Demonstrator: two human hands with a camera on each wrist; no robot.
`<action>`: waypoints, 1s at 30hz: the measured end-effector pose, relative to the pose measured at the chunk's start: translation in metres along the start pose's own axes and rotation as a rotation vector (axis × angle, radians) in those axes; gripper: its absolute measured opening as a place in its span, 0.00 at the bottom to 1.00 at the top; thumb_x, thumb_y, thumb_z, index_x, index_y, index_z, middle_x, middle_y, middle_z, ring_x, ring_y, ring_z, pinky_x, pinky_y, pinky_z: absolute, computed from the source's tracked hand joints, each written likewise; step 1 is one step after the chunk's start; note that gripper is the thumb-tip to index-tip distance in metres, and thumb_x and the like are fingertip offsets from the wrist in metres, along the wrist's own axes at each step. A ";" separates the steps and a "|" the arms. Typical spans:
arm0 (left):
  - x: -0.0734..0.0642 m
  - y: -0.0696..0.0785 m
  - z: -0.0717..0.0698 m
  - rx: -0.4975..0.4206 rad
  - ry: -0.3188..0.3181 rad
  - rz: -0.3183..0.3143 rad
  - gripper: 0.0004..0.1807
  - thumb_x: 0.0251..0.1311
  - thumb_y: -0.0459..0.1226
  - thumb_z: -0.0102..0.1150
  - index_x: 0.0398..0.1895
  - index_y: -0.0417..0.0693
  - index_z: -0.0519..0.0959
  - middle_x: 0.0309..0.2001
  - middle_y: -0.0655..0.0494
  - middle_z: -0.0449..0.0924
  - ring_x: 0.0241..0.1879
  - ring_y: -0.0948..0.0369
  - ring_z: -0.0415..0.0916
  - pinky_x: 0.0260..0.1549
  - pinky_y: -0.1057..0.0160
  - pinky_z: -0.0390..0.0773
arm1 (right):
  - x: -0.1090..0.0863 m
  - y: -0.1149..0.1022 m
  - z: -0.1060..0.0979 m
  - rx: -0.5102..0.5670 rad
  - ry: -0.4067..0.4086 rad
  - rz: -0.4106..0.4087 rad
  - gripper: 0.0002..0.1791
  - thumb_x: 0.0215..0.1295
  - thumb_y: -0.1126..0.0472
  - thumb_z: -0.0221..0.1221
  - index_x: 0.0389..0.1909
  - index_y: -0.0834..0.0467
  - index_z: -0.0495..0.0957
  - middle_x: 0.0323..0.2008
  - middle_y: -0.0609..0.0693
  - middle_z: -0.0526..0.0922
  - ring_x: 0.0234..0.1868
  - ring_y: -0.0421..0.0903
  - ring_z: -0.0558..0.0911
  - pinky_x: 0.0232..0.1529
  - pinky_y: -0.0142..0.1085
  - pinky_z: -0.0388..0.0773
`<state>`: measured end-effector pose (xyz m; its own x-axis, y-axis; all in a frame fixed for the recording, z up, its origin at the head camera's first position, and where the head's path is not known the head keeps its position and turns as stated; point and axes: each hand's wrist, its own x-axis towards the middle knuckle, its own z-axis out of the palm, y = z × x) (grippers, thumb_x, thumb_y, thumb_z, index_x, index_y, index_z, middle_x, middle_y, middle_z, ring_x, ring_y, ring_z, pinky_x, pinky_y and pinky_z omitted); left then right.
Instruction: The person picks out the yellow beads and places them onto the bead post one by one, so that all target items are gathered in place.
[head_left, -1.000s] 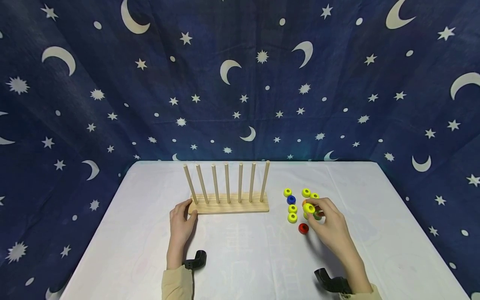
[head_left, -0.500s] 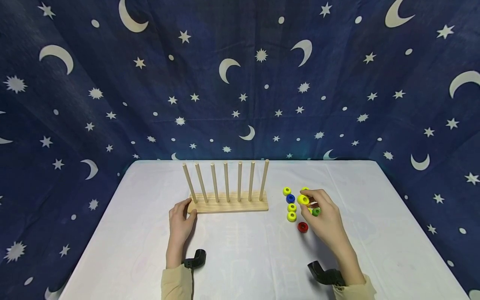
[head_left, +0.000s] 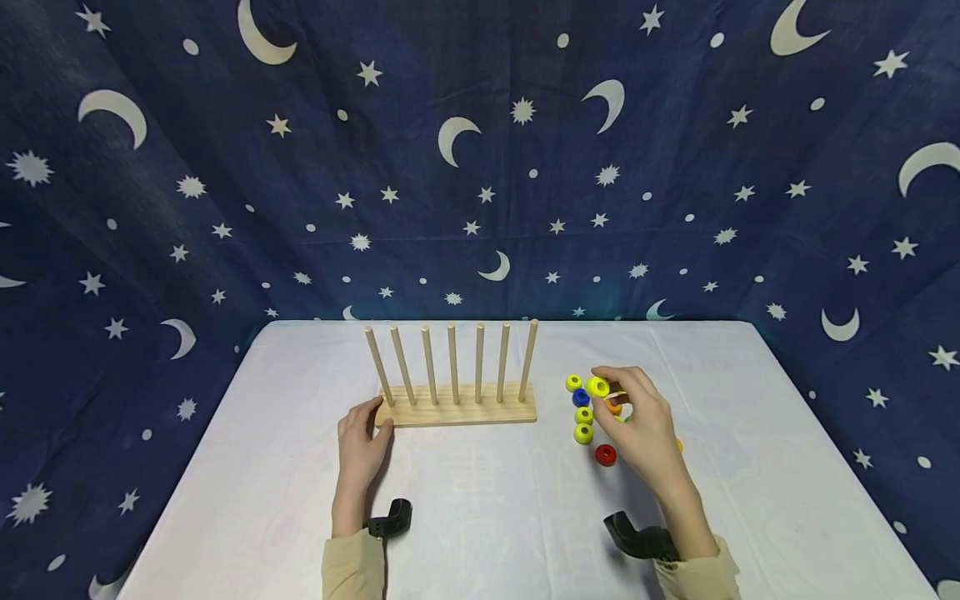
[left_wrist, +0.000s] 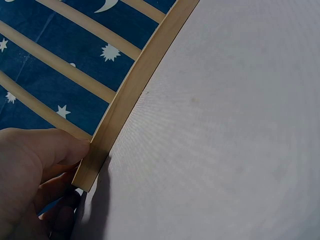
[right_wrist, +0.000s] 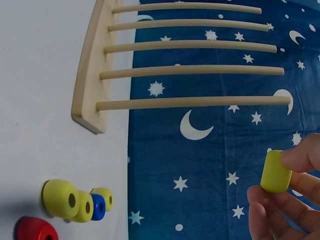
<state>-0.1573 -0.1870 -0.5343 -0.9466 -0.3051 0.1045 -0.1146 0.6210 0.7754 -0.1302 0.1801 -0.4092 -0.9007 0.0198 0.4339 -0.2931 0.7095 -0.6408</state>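
My right hand (head_left: 637,421) pinches a yellow bead (right_wrist: 276,171) between thumb and fingers, raised over the group of beads right of the rack. My left hand (head_left: 363,446) grips the left end of a wooden peg rack (head_left: 465,412), thumb on the front edge of its base, fingers behind. Several upright pegs stand on the rack, all bare. By the right hand lie a blue bead (head_left: 581,397), a red bead (head_left: 606,454), a lower yellow bead (head_left: 583,433) and an orange bead (head_left: 613,407). Other beads are partly hidden under the hand.
A white cloth covers the table (head_left: 480,517). Behind it hangs a dark blue curtain (head_left: 420,167) with moons and stars. Each wrist wears a black camera mount, such as the right mount (head_left: 641,537). An orange edge (head_left: 679,445) shows beside the right wrist.
My right hand has moved left and slightly away from me with the yellow bead, passing over the other beads. The left hand stays on the rack.
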 end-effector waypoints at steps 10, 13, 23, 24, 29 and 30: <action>-0.001 0.000 -0.001 -0.007 -0.001 0.005 0.25 0.61 0.36 0.57 0.62 0.37 0.71 0.62 0.38 0.70 0.65 0.43 0.57 0.65 0.41 0.59 | 0.009 -0.013 0.003 0.030 0.020 -0.025 0.21 0.55 0.68 0.65 0.52 0.55 0.78 0.42 0.48 0.79 0.41 0.43 0.77 0.42 0.28 0.78; -0.001 0.000 -0.001 -0.008 -0.001 0.005 0.25 0.61 0.36 0.57 0.62 0.37 0.71 0.62 0.38 0.70 0.65 0.43 0.58 0.65 0.41 0.59 | 0.012 -0.015 0.004 0.055 0.034 -0.048 0.22 0.55 0.69 0.65 0.52 0.56 0.78 0.42 0.49 0.79 0.40 0.43 0.77 0.41 0.28 0.77; -0.001 0.000 -0.001 -0.009 0.000 0.009 0.25 0.61 0.36 0.58 0.62 0.38 0.72 0.62 0.38 0.71 0.64 0.43 0.59 0.64 0.42 0.60 | 0.021 -0.023 0.008 0.077 0.057 -0.093 0.21 0.54 0.70 0.64 0.51 0.57 0.78 0.42 0.50 0.80 0.40 0.43 0.79 0.42 0.24 0.75; -0.001 0.000 -0.001 -0.009 -0.001 0.007 0.25 0.61 0.36 0.58 0.62 0.38 0.71 0.62 0.38 0.71 0.65 0.43 0.58 0.64 0.41 0.60 | 0.022 -0.024 0.008 0.083 0.057 -0.094 0.21 0.54 0.70 0.64 0.51 0.57 0.78 0.42 0.50 0.80 0.40 0.43 0.78 0.42 0.24 0.75; 0.000 -0.001 0.000 0.004 -0.007 -0.005 0.25 0.61 0.36 0.57 0.62 0.39 0.71 0.62 0.39 0.70 0.66 0.43 0.57 0.65 0.41 0.59 | 0.025 -0.029 0.009 0.114 0.065 -0.114 0.21 0.54 0.71 0.65 0.51 0.58 0.78 0.43 0.51 0.80 0.41 0.43 0.78 0.42 0.21 0.74; 0.000 -0.001 0.000 0.006 -0.007 -0.007 0.25 0.62 0.36 0.57 0.62 0.39 0.71 0.62 0.39 0.70 0.66 0.44 0.57 0.65 0.41 0.59 | 0.026 -0.030 0.009 0.122 0.067 -0.119 0.21 0.54 0.71 0.65 0.51 0.58 0.78 0.43 0.51 0.80 0.40 0.43 0.78 0.42 0.20 0.74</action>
<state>-0.1575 -0.1875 -0.5353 -0.9479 -0.3042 0.0942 -0.1232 0.6229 0.7725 -0.1479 0.1528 -0.3839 -0.8349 -0.0092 0.5503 -0.4368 0.6194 -0.6523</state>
